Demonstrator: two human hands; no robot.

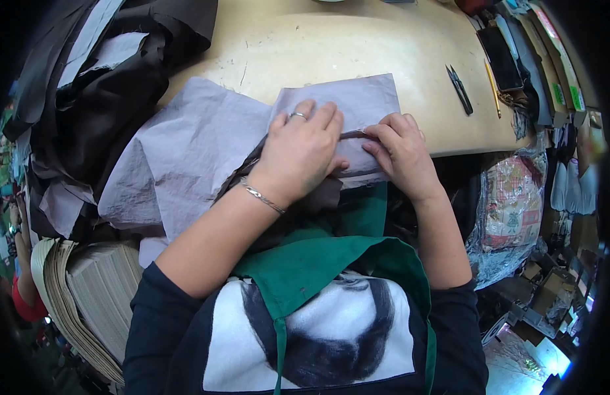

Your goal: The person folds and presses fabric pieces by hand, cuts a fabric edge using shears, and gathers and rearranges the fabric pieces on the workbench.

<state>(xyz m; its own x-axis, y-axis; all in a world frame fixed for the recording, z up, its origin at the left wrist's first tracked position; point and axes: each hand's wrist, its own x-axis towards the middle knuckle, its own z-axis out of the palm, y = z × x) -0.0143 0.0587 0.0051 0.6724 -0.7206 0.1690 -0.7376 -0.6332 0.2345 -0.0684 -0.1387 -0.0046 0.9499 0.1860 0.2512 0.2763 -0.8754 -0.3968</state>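
A lilac-grey piece of cloth [344, 99] lies at the table's near edge, with a dark strip or seam running across it. My left hand [298, 155] rests flat over the cloth, fingers stretched out, the thumb near the dark strip. To its right, my right hand [404, 151] is closed in a pinch on the cloth at the end of that strip. More lilac-grey cloth [193, 138] spreads out to the left, wrinkled and folded. The part beneath my left palm is hidden.
Black tweezer-like snips [459, 90] and a yellow pencil [493, 89] lie on the table [410, 46] at the right. Dark fabric [114, 92] is heaped at the left. Below the right edge sits a plastic-wrapped bundle [512, 204]. Another person's arm [25, 270] shows far left.
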